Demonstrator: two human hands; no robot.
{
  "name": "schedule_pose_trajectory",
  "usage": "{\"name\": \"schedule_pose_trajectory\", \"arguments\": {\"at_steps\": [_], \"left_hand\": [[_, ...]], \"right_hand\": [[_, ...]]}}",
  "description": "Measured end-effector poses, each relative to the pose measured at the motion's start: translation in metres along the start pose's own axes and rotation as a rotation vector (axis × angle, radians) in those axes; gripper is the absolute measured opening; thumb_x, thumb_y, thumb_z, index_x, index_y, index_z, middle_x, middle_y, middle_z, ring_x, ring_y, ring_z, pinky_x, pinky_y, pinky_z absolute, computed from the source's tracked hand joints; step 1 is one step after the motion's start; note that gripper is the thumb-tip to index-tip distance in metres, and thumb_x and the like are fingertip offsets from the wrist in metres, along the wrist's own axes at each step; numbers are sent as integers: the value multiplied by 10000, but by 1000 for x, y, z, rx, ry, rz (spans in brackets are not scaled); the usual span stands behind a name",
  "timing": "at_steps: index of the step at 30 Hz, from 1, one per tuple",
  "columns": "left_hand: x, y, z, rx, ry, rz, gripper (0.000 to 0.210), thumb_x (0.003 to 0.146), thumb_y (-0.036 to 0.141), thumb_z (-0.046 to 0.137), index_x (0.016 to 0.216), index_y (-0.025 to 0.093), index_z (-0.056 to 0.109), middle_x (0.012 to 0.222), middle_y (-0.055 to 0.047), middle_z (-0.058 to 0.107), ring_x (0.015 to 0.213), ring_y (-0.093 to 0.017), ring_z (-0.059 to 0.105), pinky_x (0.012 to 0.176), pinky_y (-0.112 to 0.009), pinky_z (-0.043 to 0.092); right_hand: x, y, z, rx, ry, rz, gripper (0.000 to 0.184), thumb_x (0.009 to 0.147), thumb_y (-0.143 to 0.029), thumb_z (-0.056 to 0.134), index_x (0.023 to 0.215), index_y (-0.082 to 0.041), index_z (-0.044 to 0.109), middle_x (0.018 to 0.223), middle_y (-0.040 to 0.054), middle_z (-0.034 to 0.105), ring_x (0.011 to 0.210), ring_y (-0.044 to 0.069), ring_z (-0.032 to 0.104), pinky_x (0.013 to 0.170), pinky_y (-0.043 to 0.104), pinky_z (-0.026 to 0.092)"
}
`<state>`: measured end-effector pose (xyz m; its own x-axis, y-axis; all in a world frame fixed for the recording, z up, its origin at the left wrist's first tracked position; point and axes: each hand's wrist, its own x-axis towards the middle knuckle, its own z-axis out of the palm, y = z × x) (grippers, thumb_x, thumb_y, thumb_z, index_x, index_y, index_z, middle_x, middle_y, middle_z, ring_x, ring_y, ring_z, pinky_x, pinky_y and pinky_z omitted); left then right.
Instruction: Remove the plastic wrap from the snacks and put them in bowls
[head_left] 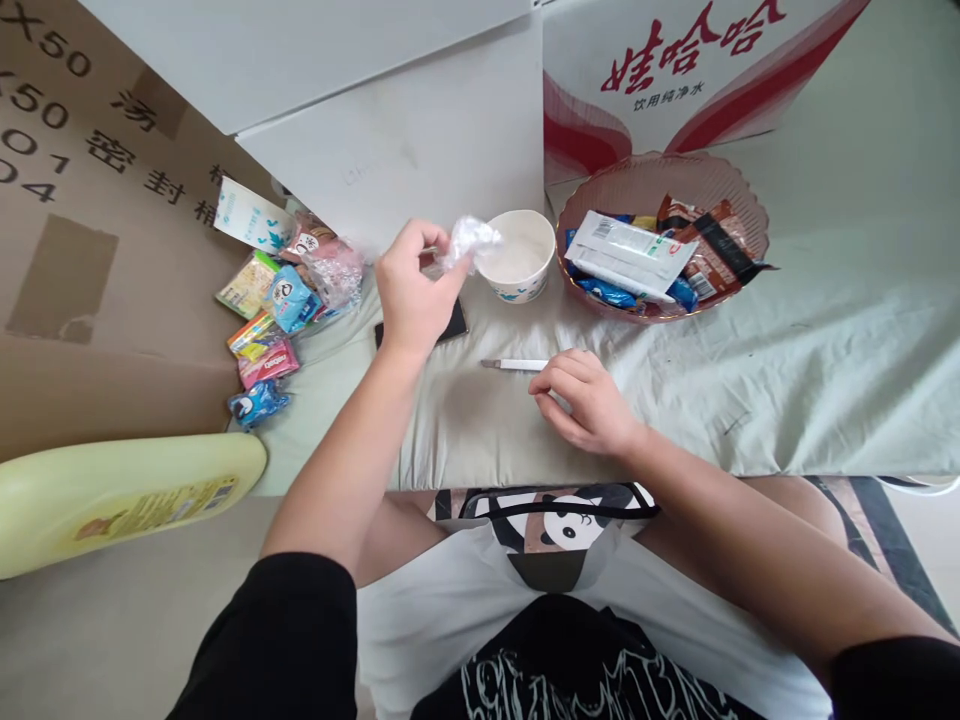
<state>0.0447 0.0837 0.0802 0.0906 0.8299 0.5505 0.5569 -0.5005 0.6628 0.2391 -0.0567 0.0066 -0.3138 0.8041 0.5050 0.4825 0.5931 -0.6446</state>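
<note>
Crumpled white wrap point(472, 240) was found at 9 o'clock of the paper cup point(519, 284), pinched between thumb and fingers of the left hand point(416, 285); whether it touched the rim could not be told. The right hand point(589, 405), at 5 o'clock, lay loosely curled by the white-handled tool point(517, 364); whether it grasped the handle could not be told. In this inspector's judgement, the wrap was light, soft and easily torn, best taken by a bunched edge; the cup was judged light and crushable, best held low. A dark flat device point(456, 322) lay at 8 o'clock. Pink dish point(752, 215), close at 3 o'clock, restricted sideways travel. Broadest room lay at 4 o'clock over creased cloth point(810, 400), whose near edge ran across 6 o'clock.
</note>
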Motion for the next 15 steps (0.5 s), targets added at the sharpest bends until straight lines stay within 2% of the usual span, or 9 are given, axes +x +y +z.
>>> {"name": "schedule_pose_trajectory", "arguments": {"at_steps": [4,8,12,15], "left_hand": [[35,10,28,114,-117,118,295,742,128,748,675,223,477,761,-5,535,763,-165,567,770,-309,486],[55,-10,62,281,-350,170,323,691,62,707,601,225,443,657,-5,493,734,-198,581,823,-342,488],[62,-40,98,410,-539,12,294,605,65,724,535,217,483,567,9,430,797,-259,637,859,-378,488],[69,-50,115,518,-788,-151,313,541,58,746,464,210,484,470,42,390,655,-225,616,767,-337,490]], "right_hand": [[3,2,-9,22,19,77,148,926,-172,489,888,-226,621,794,49,644,811,222,555,776,378,394],[6,4,-14,41,30,97,153,926,-182,484,898,-224,629,805,54,652,811,223,554,786,379,399],[8,6,-16,46,45,113,158,927,-191,475,890,-217,627,816,59,664,809,219,553,778,372,399],[9,8,-17,49,71,128,158,926,-189,471,880,-215,620,806,55,667,807,215,553,770,367,393]]}}
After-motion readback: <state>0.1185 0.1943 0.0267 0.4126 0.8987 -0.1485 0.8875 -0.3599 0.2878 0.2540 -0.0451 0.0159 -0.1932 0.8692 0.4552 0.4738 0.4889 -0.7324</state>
